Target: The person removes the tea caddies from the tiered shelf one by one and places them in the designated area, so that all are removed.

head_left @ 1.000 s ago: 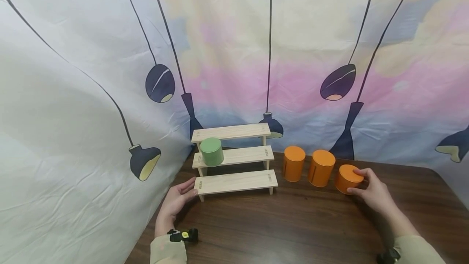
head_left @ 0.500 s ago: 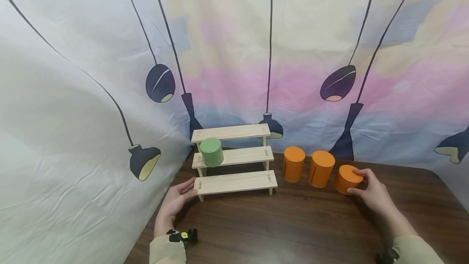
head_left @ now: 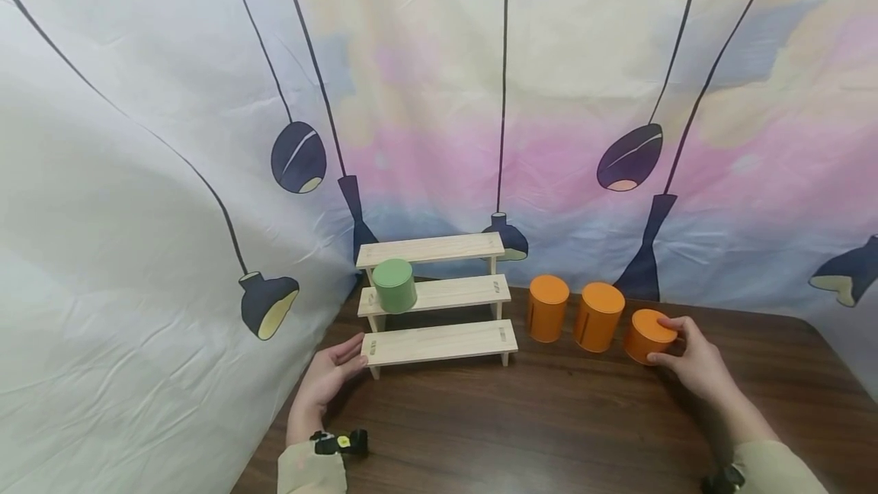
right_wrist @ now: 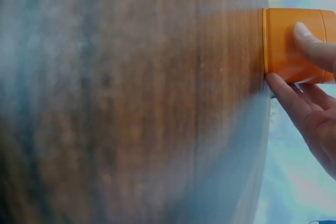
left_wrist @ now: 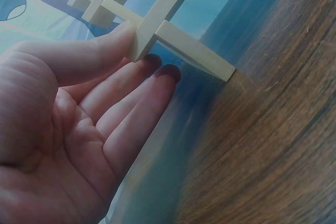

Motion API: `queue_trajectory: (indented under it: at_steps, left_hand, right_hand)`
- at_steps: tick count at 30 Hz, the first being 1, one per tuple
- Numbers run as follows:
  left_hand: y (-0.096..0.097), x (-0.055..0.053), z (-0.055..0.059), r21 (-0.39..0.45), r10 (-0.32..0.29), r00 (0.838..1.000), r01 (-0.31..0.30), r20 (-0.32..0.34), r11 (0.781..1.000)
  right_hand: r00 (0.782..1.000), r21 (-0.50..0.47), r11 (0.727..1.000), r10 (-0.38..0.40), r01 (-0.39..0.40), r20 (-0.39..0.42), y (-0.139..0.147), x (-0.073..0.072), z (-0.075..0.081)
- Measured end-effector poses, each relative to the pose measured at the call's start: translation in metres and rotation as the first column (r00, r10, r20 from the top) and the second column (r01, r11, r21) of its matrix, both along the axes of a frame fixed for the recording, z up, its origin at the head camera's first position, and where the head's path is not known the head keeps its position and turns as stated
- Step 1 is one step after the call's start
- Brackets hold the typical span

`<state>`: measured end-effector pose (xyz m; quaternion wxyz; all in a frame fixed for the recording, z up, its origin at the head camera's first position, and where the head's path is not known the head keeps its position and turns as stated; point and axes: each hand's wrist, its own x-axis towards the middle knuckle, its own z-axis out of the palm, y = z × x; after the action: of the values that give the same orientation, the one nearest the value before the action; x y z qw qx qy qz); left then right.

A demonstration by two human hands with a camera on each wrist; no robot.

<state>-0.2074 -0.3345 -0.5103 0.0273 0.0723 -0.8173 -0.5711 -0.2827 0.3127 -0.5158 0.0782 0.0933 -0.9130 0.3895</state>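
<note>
A three-step wooden display rack (head_left: 439, 343) stands on the table, its bottom step nearest me. My left hand (head_left: 325, 378) pinches the left end of that step; in the left wrist view the thumb (left_wrist: 100, 51) lies on the board and the fingertips come up under its edge. On the left of the middle step sits a green round tin (head_left: 394, 286). To the right of the rack, my right hand (head_left: 698, 360) holds a short orange tin (head_left: 648, 338) between thumb and fingers, its base at the tabletop in the right wrist view.
Two taller orange tins (head_left: 547, 309) stand upright in a row between the rack and the short one. The dark wooden table (head_left: 494, 425) runs back to a cloth backdrop (head_left: 439, 97) printed with hanging lamps. Another cloth wall (head_left: 137, 288) closes the left side.
</note>
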Motion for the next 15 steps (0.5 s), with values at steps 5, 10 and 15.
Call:
queue_trajectory:
  at_steps: [5, 10, 15]
  left_hand:
    - [-0.0014, 0.0014, 0.0004, 0.009, -0.001, 1.0, 0.001, -0.003, 1.0]
    - [-0.0021, 0.0001, 0.0001, 0.009, 0.002, 1.0, -0.001, -0.009, 1.0]
    - [-0.0013, 0.0018, 0.0006, 0.006, -0.003, 1.0, 0.003, -0.007, 1.0]
  right_hand:
    - [1.0, -0.015, 1.0, 0.026, -0.026, -0.012, 0.0007, 0.0015, -0.0015]
    - [0.998, -0.057, 0.997, 0.054, -0.055, -0.024, 0.0023, 0.0014, -0.0024]
    - [0.996, -0.093, 0.993, 0.074, -0.068, 0.056, 0.006, 0.0025, 0.0039]
